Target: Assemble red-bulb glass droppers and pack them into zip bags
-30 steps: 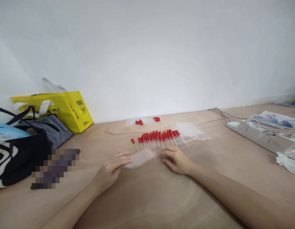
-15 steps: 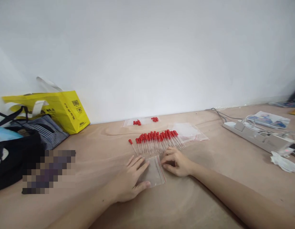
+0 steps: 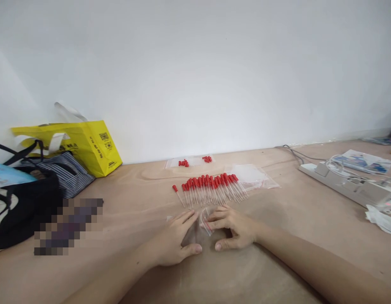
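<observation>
A small clear zip bag with a red seal line point(image 3: 207, 221) lies between my hands on the table, its edge bent up. My left hand point(image 3: 178, 240) rests with fingers and thumb spread, partly over the bag's left side. The fingers of my right hand point(image 3: 235, 226) lie on the bag's red-lined edge, thumb apart from them. Just beyond the hands, several clear droppers with red bulbs point(image 3: 211, 188) lie in a row, one point(image 3: 178, 195) a little apart at the left.
Flat clear bags point(image 3: 252, 175) lie behind the droppers at right; packs with red pieces point(image 3: 191, 161) sit near the wall. At left stand a yellow bag point(image 3: 97, 147) and a striped bag point(image 3: 73, 173). A power strip point(image 3: 347, 185) and crumpled tissue point(image 3: 382, 219) are at right.
The small bag's red-lined edge has bent up and shifted left. My right hand has opened its thumb and reached over that edge. The view has shifted slightly.
</observation>
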Motion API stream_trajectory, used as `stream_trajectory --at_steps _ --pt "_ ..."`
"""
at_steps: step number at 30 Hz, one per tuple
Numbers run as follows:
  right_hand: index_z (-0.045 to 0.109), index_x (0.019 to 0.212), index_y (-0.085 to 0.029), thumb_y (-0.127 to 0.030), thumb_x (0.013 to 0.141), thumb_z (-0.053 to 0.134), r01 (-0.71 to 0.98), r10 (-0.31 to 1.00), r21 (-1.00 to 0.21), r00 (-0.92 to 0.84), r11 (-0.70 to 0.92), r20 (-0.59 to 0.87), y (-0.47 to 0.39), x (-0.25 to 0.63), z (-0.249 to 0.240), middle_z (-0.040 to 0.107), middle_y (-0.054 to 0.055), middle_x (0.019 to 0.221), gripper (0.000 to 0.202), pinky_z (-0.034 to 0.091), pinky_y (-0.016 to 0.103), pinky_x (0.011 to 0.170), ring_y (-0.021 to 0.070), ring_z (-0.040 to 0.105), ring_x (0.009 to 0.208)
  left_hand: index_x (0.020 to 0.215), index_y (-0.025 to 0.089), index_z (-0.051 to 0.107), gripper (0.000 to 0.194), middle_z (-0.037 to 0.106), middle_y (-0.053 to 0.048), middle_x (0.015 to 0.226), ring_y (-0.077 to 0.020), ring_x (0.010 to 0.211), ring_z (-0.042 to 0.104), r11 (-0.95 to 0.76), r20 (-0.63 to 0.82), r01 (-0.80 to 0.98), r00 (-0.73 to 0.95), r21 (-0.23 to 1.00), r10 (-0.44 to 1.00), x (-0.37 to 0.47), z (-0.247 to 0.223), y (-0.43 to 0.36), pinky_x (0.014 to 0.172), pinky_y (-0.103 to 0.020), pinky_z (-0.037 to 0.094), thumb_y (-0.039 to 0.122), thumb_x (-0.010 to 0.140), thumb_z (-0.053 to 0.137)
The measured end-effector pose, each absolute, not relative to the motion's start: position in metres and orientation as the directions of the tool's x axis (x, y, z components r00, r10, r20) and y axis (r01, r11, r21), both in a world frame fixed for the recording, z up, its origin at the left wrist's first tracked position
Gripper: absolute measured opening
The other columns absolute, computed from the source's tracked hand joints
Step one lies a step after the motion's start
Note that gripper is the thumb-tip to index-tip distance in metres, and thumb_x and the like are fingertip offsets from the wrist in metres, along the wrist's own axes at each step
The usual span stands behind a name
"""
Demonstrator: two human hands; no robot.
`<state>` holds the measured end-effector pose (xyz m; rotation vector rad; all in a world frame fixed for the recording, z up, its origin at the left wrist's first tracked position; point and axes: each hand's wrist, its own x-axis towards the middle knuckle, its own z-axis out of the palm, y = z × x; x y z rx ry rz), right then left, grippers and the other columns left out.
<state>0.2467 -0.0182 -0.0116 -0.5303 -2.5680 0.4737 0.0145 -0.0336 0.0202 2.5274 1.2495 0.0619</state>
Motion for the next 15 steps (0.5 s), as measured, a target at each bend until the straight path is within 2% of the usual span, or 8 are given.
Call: stream_trajectory --at_steps 4,6,9,11,13,15 --pt "0.045 0.123 -0.023 -0.045 0.071 0.058 0.301 0.481 -0.466 -0.81 0.832 0.336 -0.014 0.25 -0.011 0.058 0.007 0.103 0.057 0.036 0.035 0.084 0.0196 0.051 0.096 0.136 0.019 0.02 0.085 0.027 -0.012 0.139 -0.0298 0.126 0.026 -0.55 -0.084 0.77 0.602 0.322 0.794 0.008 0.023 -0.029 0.1 -0.046 0.028 0.06 0.068 0.053" --pt "0.05 0.118 -0.021 -0.046 0.072 0.058 0.279 0.501 -0.524 -0.793 0.805 0.348 -0.012 0.249 -0.013 0.059 0.008 0.103 0.054 0.036 0.035 0.085 0.0199 0.051 0.097 0.135 0.018 0.02 0.087 0.026 -0.013 0.139 -0.0303 0.125 0.026 -0.547 -0.089 0.769 0.603 0.331 0.793 0.008 0.023 -0.027 0.1 -0.046 0.028 0.06 0.067 0.054" --pt "0.063 0.096 -0.018 -0.049 0.075 0.053 0.308 0.602 -0.602 -0.704 0.737 0.376 -0.011 0.243 -0.016 0.063 0.006 0.09 0.038 0.036 0.033 0.082 0.0189 0.053 0.092 0.135 0.018 0.023 0.084 0.028 -0.013 0.138 -0.0301 0.125 0.027 -0.557 -0.081 0.758 0.614 0.34 0.785 0.01 0.019 -0.026 0.1 -0.046 0.028 0.058 0.068 0.054" --pt "0.065 0.081 -0.019 -0.049 0.077 0.049 0.405 0.704 -0.618 -0.604 0.674 0.373 -0.014 0.236 -0.018 0.063 0.003 0.081 0.034 0.036 0.033 0.079 0.0176 0.054 0.084 0.133 0.018 0.027 0.078 0.033 -0.012 0.136 -0.0299 0.123 0.03 -0.577 -0.055 0.742 0.629 0.342 0.776 0.012 0.016 -0.026 0.099 -0.045 0.03 0.056 0.07 0.054" --pt "0.064 0.069 -0.02 -0.046 0.077 0.051 0.54 0.788 -0.579 -0.488 0.61 0.375 -0.017 0.229 -0.019 0.062 0.002 0.078 0.03 0.035 0.034 0.076 0.0172 0.052 0.079 0.131 0.019 0.031 0.075 0.038 -0.012 0.132 -0.0301 0.121 0.033 -0.601 -0.011 0.726 0.641 0.334 0.768 0.014 0.014 -0.026 0.098 -0.046 0.031 0.055 0.07 0.055" --pt "0.06 0.059 -0.019 -0.039 0.077 0.054 0.632 0.813 -0.513 -0.417 0.58 0.406 -0.019 0.224 -0.02 0.061 0.002 0.075 0.027 0.034 0.034 0.073 0.0166 0.049 0.076 0.129 0.019 0.034 0.075 0.042 -0.012 0.129 -0.0305 0.119 0.034 -0.617 0.017 0.718 0.647 0.323 0.762 0.015 0.012 -0.026 0.097 -0.046 0.032 0.056 0.068 0.056"
